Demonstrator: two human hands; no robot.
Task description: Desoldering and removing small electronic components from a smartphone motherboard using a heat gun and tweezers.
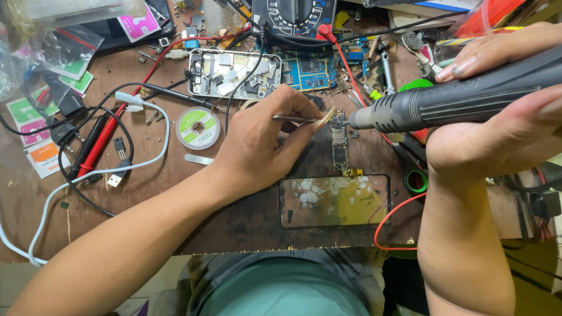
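Note:
My left hand [263,140] grips metal tweezers [295,119], their tips resting at the top of a narrow phone circuit board [339,149] lying on the wooden bench. My right hand [497,117] holds a grey hot-air wand [456,102] nearly level, its metal nozzle pointing left and almost touching the same end of the board. A phone glass panel [333,202] with white residue lies just below the board.
An opened phone frame [234,73] and blue boards [307,70] lie behind. A multimeter [293,17] sits at the top with red and black probes [96,146] at the left. A solder wick spool [198,127], white cable [88,175], and loose screws and parts surround the work area.

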